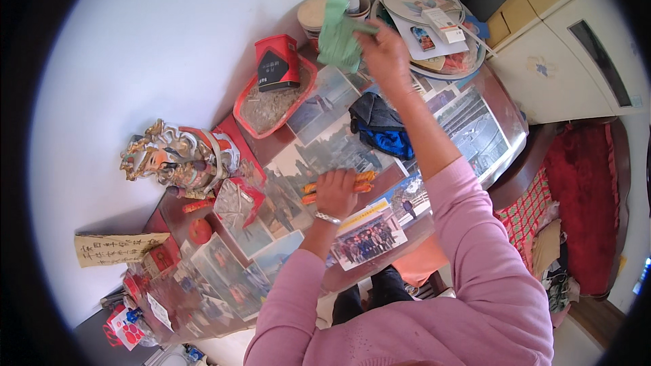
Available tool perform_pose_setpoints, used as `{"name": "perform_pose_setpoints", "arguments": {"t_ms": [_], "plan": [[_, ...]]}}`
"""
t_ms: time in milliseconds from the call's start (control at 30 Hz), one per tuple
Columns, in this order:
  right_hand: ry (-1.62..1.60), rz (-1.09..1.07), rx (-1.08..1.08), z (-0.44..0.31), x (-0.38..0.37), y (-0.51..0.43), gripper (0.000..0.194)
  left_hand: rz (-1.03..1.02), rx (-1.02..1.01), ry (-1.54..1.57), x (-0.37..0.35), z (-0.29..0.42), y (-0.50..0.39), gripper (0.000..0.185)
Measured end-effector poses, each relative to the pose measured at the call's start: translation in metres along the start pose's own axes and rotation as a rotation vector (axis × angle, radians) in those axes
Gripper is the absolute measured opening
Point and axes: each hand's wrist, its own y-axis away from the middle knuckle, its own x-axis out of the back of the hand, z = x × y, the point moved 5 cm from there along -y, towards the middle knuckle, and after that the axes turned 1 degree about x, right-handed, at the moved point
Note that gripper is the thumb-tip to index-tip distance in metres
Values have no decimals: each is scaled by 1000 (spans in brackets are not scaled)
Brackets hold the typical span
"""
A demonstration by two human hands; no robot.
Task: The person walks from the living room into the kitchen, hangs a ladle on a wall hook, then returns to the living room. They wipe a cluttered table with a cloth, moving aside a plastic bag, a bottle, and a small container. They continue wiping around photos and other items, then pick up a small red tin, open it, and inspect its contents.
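Observation:
My left hand (336, 192) is closed around several orange and yellow sticks (364, 181), over the photo-covered tabletop (384, 185). My right hand (382, 51) grips a crumpled green cloth or bag (339, 40), blurred, in front of the tubs by the wall. Below my right forearm lies a blue and dark grey cloth item (377, 124). A red and black tin (278, 63) stands in a red-rimmed tray (247, 129) of grey ash or sand. Left of my left hand are a clear dish (235, 202) on red material and a painted figurine (183, 157).
Round tubs (311, 12) stand against the wall, beside a round tray (480, 63) heaped with a fan (422, 2), a white box (444, 25) and papers. A red fruit (200, 231) and a handwritten card (119, 250) are at the left. A white cabinet (554, 71) stands at the right.

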Motion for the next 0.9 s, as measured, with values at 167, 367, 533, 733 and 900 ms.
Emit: {"name": "perform_pose_setpoints", "arguments": {"t_ms": [167, 367, 533, 733, 900], "plan": [[-19, -43, 129, -50, 25, -72, 27, 19, -9, -10, 0, 1, 0, 32], [-213, -29, 212, -54, 19, -114, 26, -48, 3, -18, -4, -2, 1, 37], [-29, 204, 153, -16, 77, -127, 25, -53, 7, -11, -5, -2, 2, 38], [374, 209, 95, 25, 73, -115, 27, 17, -10, -6, 0, 0, -1, 31], [488, 115, 91, 50, 41, -91, 42, 16, -19, -19, -1, 1, 0, 33]]}}
